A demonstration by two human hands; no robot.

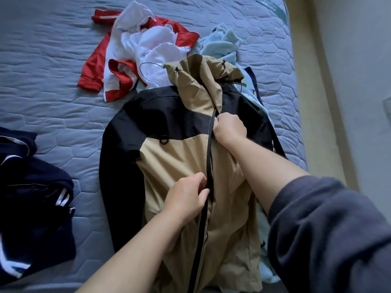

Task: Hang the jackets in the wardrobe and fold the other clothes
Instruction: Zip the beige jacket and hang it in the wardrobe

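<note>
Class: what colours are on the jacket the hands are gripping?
Tan and black jacket, with a black zip strip; seen in the head view.

Dim, soft, even light with cool bluish cast. Shadows faint, diffuse; thin dark band along left edge of jacket (169,161) on mattress (53,49). White garment (152,45) brightest, nearly washed out. Navy clothes (31,187) at left sink into murk, folds barely readable. Wide-angle bending: wall (359,60) at right bows inward. Near sleeve (328,229) soft; lower-left corner smeared. Mild compression softness overall.
</note>
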